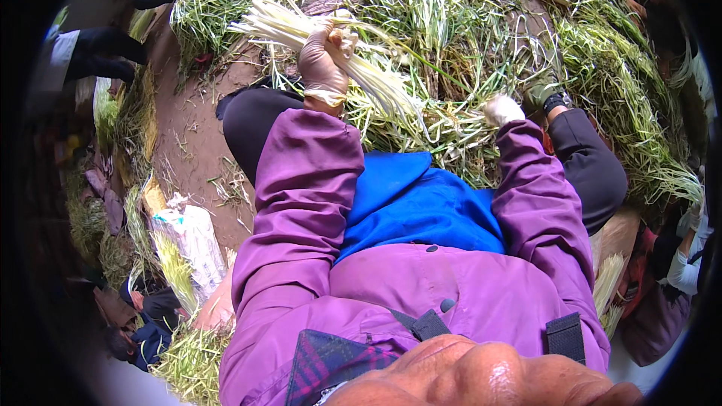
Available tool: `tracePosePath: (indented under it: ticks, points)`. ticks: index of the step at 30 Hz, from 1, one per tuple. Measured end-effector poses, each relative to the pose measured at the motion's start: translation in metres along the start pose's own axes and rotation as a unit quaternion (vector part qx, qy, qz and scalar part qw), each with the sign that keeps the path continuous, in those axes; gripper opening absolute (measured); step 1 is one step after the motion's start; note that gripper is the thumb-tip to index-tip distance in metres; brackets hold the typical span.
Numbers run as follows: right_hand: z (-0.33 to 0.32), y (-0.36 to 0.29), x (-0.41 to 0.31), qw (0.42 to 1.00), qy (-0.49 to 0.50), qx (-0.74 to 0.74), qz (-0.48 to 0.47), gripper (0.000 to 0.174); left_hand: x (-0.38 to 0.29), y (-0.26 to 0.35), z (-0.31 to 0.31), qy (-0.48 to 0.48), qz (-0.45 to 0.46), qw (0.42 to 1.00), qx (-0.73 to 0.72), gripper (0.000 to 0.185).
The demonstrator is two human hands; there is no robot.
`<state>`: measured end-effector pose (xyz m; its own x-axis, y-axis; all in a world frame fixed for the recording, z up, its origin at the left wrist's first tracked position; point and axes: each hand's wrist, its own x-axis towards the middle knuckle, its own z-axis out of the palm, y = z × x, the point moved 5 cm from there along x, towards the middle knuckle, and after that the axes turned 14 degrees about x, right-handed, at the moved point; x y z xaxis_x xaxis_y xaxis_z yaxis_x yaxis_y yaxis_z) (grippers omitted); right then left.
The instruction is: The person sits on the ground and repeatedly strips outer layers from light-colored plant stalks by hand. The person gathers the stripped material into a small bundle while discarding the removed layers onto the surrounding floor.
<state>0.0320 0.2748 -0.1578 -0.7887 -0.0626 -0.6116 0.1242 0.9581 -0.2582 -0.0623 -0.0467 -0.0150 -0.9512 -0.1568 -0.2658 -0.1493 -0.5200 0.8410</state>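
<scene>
My left hand (324, 65), in a thin pale glove, is closed around a bundle of long white and pale-yellow leafy stalks (383, 87). The bundle lies aslant, its thicker white ends to the upper left and its limp ends towards the lower right. One long greener leaf trails from it to the right. To the right, my right hand (503, 111), in a white glove, is at the edge of a heap of green and pale leaves (440, 28). It is blurred and its fingers are hidden, so whether it holds a leaf does not show.
More leafy stalks (615, 79) lie in heaps to the right, with others (208, 5) at the upper left. Brown ground (192, 118) shows on the left, beside a white plastic sack (194, 242). Several other people are around the rim, one seated at lower left (146, 338).
</scene>
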Motion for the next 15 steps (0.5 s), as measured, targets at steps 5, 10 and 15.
tracePosePath:
  ticks: [5, 10, 15]
  points:
    - [-0.043, -0.037, -0.022, 0.951, 0.131, 0.28, -0.011, 0.048, -0.008, -0.003, 0.008, -0.047, -0.014, 0.998, 0.046, 0.013]
    - [-0.084, -0.141, -0.049, 0.753, 0.034, 0.61, -0.244, 0.044, -0.023, -0.016, 0.027, -0.155, -0.058, 0.985, 0.056, 0.015]
    - [-0.085, -0.142, -0.047, 0.674, -0.021, 0.704, -0.222, 0.024, -0.024, -0.03, 0.022, -0.115, -0.111, 0.98, 0.115, 0.019]
